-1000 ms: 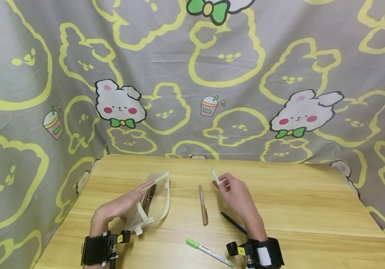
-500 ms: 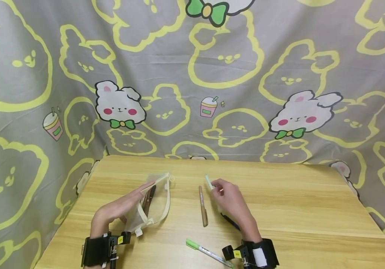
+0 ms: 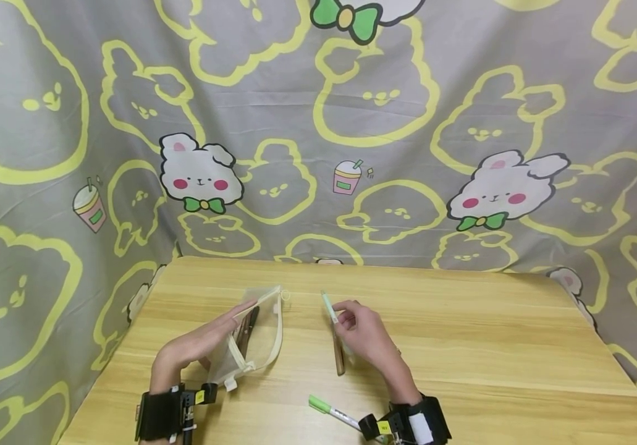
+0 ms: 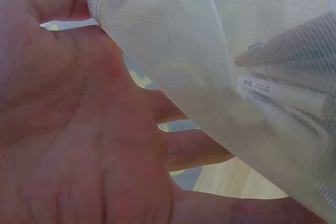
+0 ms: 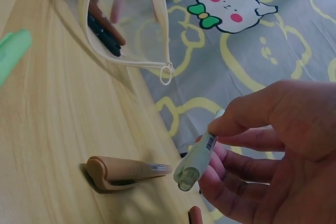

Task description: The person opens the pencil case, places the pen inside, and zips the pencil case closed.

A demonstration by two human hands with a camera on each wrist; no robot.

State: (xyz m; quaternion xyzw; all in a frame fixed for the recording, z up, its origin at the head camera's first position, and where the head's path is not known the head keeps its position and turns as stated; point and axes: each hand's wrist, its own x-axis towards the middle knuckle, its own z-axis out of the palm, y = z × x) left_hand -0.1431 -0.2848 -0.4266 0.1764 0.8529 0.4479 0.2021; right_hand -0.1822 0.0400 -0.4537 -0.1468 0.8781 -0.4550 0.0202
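My left hand holds a translucent mesh pencil pouch by its side, with its mouth open toward the right. Dark and brown pens lie inside it, and a light one shows through the mesh. The left fingers run straight along the pouch with the thumb lower down. Between thumb and fingers, my right hand pinches a pale green pen, raised over the table and tilted. A brown pen lies on the table just below it, partly covered by the right hand in the head view.
A bright green marker lies near the front of the wooden table, partly behind the right wrist camera. The tip of a reddish-brown pen shows low in the right wrist view. A patterned curtain rises behind the table.
My right hand has moved left with the pale green pen, from beside the brown pen to over it. The blue pen is now hidden beneath the right arm. The left hand and pouch stay put.
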